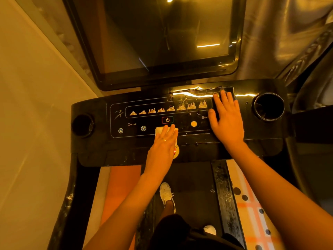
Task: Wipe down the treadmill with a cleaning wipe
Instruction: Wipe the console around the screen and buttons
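My left hand (164,141) flat, pressing wipe (159,130) | console (90,105) runs left-right, unwiped stretch rightward | right hand (227,120) flat, bracing

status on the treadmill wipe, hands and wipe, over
Left hand flat on the wipe, pressing it to the console below the power button. Right hand open, resting on the console's right side. Watch the red knob by the left palm.

Glossy blk plastic console (90,109), paper wipe (159,130)
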### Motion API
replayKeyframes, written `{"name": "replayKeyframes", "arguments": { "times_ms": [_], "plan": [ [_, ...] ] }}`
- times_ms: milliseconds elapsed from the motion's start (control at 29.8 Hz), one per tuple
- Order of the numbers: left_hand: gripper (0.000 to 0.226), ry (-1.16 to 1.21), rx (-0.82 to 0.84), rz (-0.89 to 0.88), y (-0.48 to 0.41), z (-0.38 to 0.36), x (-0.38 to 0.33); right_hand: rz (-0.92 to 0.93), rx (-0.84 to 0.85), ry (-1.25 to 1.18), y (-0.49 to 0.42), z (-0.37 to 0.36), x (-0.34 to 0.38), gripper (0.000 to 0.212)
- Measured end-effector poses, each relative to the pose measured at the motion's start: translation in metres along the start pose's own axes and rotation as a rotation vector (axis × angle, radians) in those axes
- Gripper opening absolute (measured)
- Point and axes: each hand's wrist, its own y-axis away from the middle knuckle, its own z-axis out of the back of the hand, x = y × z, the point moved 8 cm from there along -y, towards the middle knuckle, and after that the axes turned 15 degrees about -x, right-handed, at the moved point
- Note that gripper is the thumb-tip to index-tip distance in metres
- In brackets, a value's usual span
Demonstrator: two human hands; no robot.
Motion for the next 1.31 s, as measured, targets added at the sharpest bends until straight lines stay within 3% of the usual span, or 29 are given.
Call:
{"name": "replayKeyframes", "arguments": {
  "times_ms": [369, 537, 738, 1007, 1309],
  "plan": [
    [0.053, -0.020, -0.210, 0.040, -0.076, 0.011, -0.003, -0.009, 0.009, -0.004, 0.001, -0.002, -0.002, 0.054],
    [0.053, -0.065, -0.200, -0.012, -0.119, 0.009, -0.008, -0.019, 0.007, -0.007, 0.001, -0.002, -0.002, 0.054],
    [0.058, -0.053, -0.240, 0.001, -0.080, 0.003, -0.003, -0.022, 0.016, -0.001, 0.001, -0.001, -0.001, 0.053],
    [0.062, -0.115, -0.202, -0.012, -0.124, 0.004, -0.010, -0.030, 0.023, -0.005, 0.001, -0.002, -0.001, 0.054],
    [0.060, -0.079, -0.204, -0.033, -0.086, 0.004, -0.005, -0.032, 0.021, -0.002, 0.000, 0.001, 0.000, 0.054]
  ]
}}
